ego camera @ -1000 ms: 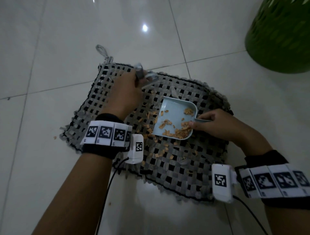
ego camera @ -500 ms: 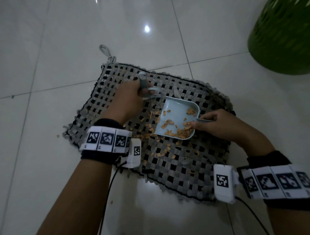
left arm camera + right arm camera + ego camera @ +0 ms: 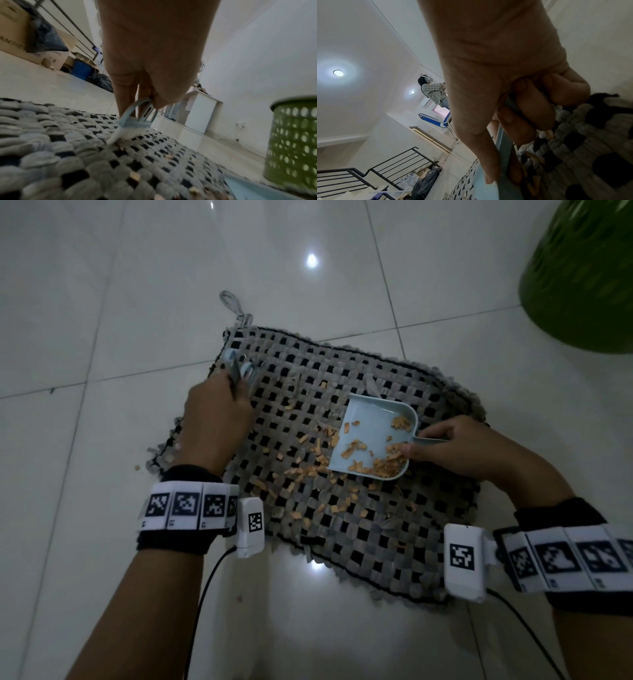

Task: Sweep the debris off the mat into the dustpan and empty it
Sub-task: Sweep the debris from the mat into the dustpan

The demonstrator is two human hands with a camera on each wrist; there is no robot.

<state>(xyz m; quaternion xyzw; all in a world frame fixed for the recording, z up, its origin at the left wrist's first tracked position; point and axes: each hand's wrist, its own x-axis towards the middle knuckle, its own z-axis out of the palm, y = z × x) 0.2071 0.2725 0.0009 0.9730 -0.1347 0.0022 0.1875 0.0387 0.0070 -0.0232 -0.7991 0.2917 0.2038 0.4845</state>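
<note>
A grey-and-black woven mat (image 3: 359,529) lies on the tiled floor, strewn with small orange debris (image 3: 308,470). My left hand (image 3: 219,419) grips a small pale blue brush (image 3: 238,368) at the mat's far left corner; in the left wrist view the brush (image 3: 137,119) has its white bristles touching the mat (image 3: 85,155). My right hand (image 3: 455,446) holds the handle of a pale blue dustpan (image 3: 373,426) resting on the mat's right half, with orange bits heaped near its handle end. In the right wrist view, fingers curl around the dustpan's handle (image 3: 503,146).
A green perforated basket (image 3: 582,275) stands on the floor at the far right, seen again in the left wrist view as the basket (image 3: 291,142). White floor tiles (image 3: 102,302) surround the mat. A stray orange bit (image 3: 137,468) lies off the mat's left edge.
My left hand has drawn the brush away from the dustpan's mouth, out to the mat's far left corner. The dustpan and my right hand have stayed in place.
</note>
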